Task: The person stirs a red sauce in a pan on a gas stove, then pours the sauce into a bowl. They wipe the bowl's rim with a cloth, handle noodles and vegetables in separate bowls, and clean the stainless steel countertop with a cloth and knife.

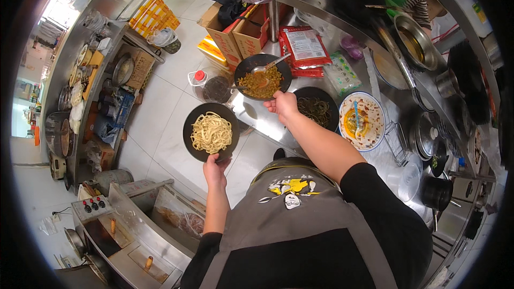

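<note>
My left hand (pixel 215 170) grips the near rim of a black bowl (pixel 190 144) holding plain cooked noodles (pixel 211 132), out over the floor. With my right hand (pixel 283 105) I hold the rim of a second black bowl (pixel 245 64) at the steel counter's edge; my fingers partly hide its grip. That bowl contains a chopped yellow-brown topping (pixel 261 84) and a metal spoon (pixel 277 61). Beside my right forearm sit a black bowl of dark shredded food (pixel 315 108) and a white, blue-rimmed bowl (pixel 379 128) with red-flecked oil and a light-blue spoon (pixel 356 114).
Red packets (pixel 305 48) and a green-white packet (pixel 342 73) lie on the counter (pixel 257 118). Cardboard boxes (pixel 241 34) and a red-capped plastic jug (pixel 211 84) stand beyond. A steel shelf (pixel 385 36) bears pans at right. A noodle-boiling station (pixel 132 241) is at lower left. Another person's striped sleeve (pixel 413 0) shows at top right.
</note>
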`<state>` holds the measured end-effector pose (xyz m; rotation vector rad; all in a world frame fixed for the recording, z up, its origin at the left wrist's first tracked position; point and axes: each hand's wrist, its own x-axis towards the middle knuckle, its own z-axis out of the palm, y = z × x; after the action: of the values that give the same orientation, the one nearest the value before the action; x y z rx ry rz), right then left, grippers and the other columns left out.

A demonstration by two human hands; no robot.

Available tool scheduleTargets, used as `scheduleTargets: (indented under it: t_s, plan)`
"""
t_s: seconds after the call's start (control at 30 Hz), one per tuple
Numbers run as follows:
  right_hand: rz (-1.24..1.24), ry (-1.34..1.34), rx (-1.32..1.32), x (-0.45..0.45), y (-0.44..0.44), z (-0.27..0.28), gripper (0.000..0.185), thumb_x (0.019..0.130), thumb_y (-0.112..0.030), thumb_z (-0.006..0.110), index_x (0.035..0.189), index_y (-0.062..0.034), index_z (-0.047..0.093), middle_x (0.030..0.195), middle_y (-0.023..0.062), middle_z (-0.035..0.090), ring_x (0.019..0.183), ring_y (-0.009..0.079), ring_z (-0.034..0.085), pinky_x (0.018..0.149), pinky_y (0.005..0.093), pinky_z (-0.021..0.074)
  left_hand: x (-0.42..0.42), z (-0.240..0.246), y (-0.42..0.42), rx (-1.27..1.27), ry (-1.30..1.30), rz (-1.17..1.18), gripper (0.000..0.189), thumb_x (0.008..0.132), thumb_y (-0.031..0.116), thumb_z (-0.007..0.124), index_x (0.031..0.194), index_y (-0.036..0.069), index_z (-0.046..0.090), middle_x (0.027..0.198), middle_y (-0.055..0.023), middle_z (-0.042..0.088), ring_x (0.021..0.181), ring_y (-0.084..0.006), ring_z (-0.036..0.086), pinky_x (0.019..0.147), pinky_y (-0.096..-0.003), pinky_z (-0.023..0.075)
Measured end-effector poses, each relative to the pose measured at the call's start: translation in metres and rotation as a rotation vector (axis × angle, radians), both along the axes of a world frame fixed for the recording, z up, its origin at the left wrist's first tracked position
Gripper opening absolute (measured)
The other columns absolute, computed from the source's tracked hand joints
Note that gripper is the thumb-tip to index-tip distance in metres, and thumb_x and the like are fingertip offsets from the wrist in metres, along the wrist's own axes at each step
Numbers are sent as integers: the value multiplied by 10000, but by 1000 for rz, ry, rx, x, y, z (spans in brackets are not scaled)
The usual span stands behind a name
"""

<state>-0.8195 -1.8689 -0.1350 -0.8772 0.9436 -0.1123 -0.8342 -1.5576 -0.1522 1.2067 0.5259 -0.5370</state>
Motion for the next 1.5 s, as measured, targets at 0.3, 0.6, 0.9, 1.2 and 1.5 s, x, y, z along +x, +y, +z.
scheduleTargets:
  t_s: [0.3,0.6,0.9,1.2,1.5]
  plan:
    - [-144,-170,254,7,5,18,258,998,-144,425,1087,97,450,952,269,651,675,236,645,592,325,555,13,-5,-29,35,-1,-209,319,852,124,516,1062,-101,597,941,-183,688,767,-279,688,707,-366,571]
    - [929,264,-450,-58,34,70,638,853,-100,529,1440,23,313,1065,212,648,623,223,683,479,321,553,45,-15,-77,158,-50,-472,310,824,108,533,1073,-65,600,960,-140,680,783,-251,678,708,-366,572]
    - [452,136,-36,-182,-26,56,461,961,-396,536,732,-9,636,581,93,625,365,129,502,344,257,372,42,-23,-78,97,54,-604,364,812,98,528,1126,-77,579,1005,-167,680,805,-281,689,708,-385,583]
    - [-672,-146,85,-294,-68,-27,333,973,-268,465,1026,49,552,771,172,645,583,206,598,505,311,518,43,-12,-92,141,-14,-678,371,803,78,511,1114,-117,570,969,-192,683,743,-307,696,682,-387,588]
    - [-851,-30,-113,-332,-97,-47,268,937,-141,459,1016,101,544,778,200,658,610,231,635,562,326,547,21,-3,-128,153,-43,-797,358,810,90,526,1111,-97,580,982,-173,684,777,-285,694,685,-374,589]
